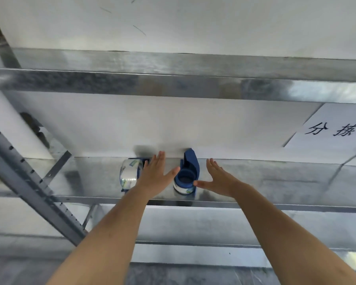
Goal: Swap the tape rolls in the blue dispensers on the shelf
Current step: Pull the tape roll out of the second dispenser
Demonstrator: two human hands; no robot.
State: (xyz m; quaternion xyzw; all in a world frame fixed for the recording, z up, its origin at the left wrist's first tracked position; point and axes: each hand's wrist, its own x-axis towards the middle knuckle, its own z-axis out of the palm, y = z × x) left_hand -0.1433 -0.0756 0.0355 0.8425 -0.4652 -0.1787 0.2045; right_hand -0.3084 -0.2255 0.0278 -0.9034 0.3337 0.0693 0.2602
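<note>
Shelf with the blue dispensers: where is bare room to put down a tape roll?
Widest bare patch: shelf right of the right hand. A smaller one: between left dispenser and slanted brace. Crowded: the middle, left hand beside right dispenser.

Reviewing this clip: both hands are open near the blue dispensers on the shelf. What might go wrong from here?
1. The right blue plastic tape dispenser sits close to the front edge of the galvanised metal shelf. A clumsy grab by the left hand or right hand may knock it off.
2. The left hand crosses in front of the left blue plastic tape dispenser holding a clear tape roll, and could topple it.
</note>
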